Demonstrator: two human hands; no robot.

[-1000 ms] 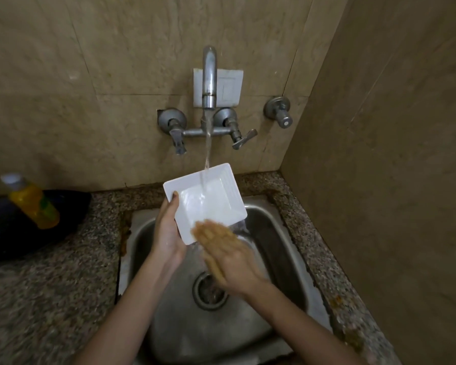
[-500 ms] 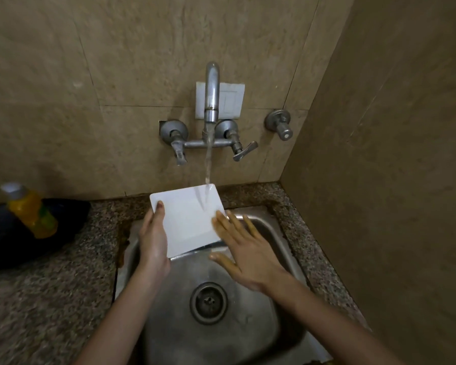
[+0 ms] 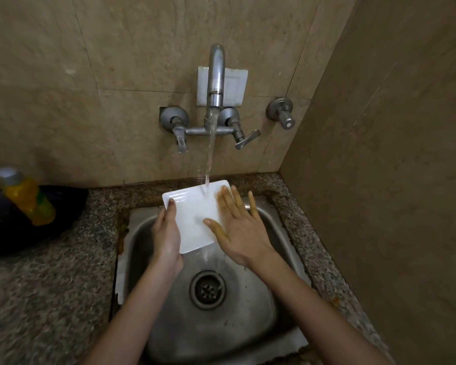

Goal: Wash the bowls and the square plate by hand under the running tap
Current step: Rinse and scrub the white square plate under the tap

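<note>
beige tile, steel sink, one wet plate

tiled walls close in on a speckled stone surface (image 3: 50,299) and a steel sink (image 3: 250,327). we hold the square plate (image 3: 195,219) tilted over the basin's far side, under the stream from the tap (image 3: 216,75). our left grip (image 3: 167,238) is clamped on its left edge, thumb on top. our right grip (image 3: 241,233) lies flat and spread, fingers pressing the plate's right part, clasping nothing. we judge the plate stiff, fairly light, breakable and slick with water, so opposite edges are the safest hold. the side wall (image 3: 379,180) stands near on the right and the tap handles hang above the far edge. freer room lies toward us, over the drain (image 3: 208,289). we see no bowls.
</note>
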